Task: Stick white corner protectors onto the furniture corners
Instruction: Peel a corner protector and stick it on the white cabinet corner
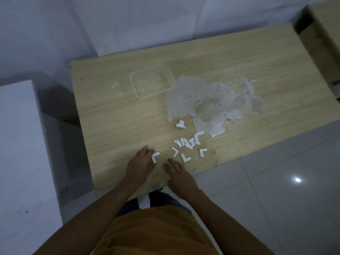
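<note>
Several white L-shaped corner protectors (185,144) lie scattered on the near part of a light wooden table (114,115). One more protector (180,124) lies apart, farther back. My left hand (141,163) rests on the table near its front edge and pinches one white protector (155,157) at its fingertips. Just to its right, my right hand (179,176) lies flat on the tabletop with fingers stretched toward the scattered pieces, holding nothing.
A clear plastic tray (137,89) stands on the table farther back. A large patch of peeled veneer (211,100) marks the table's middle right. A white block (16,144) is at the left, a wooden cabinet (323,39) at the back right, tiled floor (276,190) to the right.
</note>
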`<action>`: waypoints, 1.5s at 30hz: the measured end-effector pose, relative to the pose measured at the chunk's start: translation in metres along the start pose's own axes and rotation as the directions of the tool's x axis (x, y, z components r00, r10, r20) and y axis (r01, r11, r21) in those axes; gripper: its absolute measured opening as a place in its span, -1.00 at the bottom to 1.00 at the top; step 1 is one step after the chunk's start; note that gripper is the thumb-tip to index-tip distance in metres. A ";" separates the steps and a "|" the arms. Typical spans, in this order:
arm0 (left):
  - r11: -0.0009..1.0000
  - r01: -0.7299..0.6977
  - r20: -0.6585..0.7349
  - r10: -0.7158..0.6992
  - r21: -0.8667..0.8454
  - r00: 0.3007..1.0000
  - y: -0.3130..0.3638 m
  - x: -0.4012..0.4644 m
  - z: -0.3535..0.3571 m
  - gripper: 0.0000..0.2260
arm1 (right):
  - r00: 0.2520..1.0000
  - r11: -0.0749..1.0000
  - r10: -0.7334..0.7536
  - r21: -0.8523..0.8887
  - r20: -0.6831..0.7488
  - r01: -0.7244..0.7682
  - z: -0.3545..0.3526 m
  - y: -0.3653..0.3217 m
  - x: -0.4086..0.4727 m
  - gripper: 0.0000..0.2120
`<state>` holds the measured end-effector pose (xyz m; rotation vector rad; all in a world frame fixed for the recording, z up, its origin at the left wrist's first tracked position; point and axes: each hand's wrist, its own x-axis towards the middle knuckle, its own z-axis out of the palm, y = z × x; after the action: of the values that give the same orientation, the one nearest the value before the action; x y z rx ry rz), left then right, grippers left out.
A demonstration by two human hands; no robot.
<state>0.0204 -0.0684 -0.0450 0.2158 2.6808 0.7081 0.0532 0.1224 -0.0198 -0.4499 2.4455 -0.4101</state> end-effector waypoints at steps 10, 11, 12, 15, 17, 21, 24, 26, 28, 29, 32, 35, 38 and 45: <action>1.000 -0.021 -0.097 0.019 -0.020 0.995 -0.007 0.003 -0.002 -0.83 | 0.992 0.944 0.125 0.308 0.003 -0.120 -0.011 0.005 0.010 -0.59; 0.999 -0.044 -0.100 0.041 -0.027 0.994 -0.008 0.002 -0.001 -0.83 | 0.991 0.940 0.133 0.317 -0.004 -0.125 -0.011 0.005 0.011 -0.60; 0.997 -0.067 -0.102 0.062 -0.043 0.993 -0.009 0.001 0.000 -0.81 | 0.991 0.939 0.135 0.321 -0.011 -0.125 -0.011 0.006 0.012 -0.60; 0.995 -0.043 -0.077 0.037 -0.088 0.996 -0.014 0.000 0.002 -0.64 | 0.991 0.935 0.134 0.335 -0.026 -0.118 -0.010 0.004 0.015 -0.61; 0.996 -0.007 -0.071 0.001 -0.088 0.997 -0.014 -0.002 0.001 -0.61 | 0.992 0.937 0.123 0.336 -0.042 -0.102 -0.011 0.001 0.019 -0.63; 0.996 0.004 -0.115 -0.014 -0.087 0.993 -0.009 -0.005 0.001 -0.70 | 0.989 0.944 0.110 0.321 -0.098 -0.074 -0.014 -0.008 0.034 -0.66; 0.993 -0.014 -0.145 -0.003 -0.114 0.989 -0.005 -0.007 0.000 -0.72 | 0.983 0.947 0.114 0.315 -0.141 -0.064 -0.014 -0.015 0.048 -0.67; 0.986 -0.057 -0.152 0.033 -0.158 0.988 -0.002 -0.008 0.000 -0.72 | 0.983 0.950 0.120 0.303 -0.138 -0.074 -0.014 -0.018 0.056 -0.66; 0.978 -0.076 -0.157 0.045 -0.192 0.986 0.001 -0.009 0.000 -0.73 | 0.986 0.960 0.111 0.271 -0.121 -0.075 -0.012 -0.018 0.061 -0.67; 0.976 -0.071 -0.155 0.038 -0.207 0.987 0.002 -0.008 0.000 -0.73 | 0.987 0.958 0.116 0.273 -0.111 -0.082 -0.011 -0.019 0.062 -0.69; 0.970 -0.052 -0.139 0.019 -0.237 0.990 0.002 -0.009 0.004 -0.71 | 0.984 0.947 0.158 0.296 -0.086 -0.126 -0.009 -0.017 0.063 -0.76; 0.937 0.002 -0.118 -0.046 -0.349 0.992 0.005 -0.010 0.001 -0.73 | 0.985 0.936 0.163 0.326 -0.063 -0.133 -0.010 -0.016 0.058 -0.78; 0.803 0.136 -0.106 -0.240 -0.581 0.965 0.015 -0.011 -0.015 -0.79 | 0.972 0.816 0.229 0.554 -0.047 -0.166 -0.021 -0.020 0.048 -0.84; 0.488 0.159 -0.097 -0.459 -0.858 0.883 0.050 -0.010 -0.080 -0.83 | 0.958 0.443 0.274 0.896 -0.090 -0.043 -0.086 -0.050 0.020 -0.91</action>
<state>0.0020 -0.0639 0.0481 -0.6940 2.1743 1.9084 -0.0042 0.0848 0.0549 0.3249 2.0275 -1.6284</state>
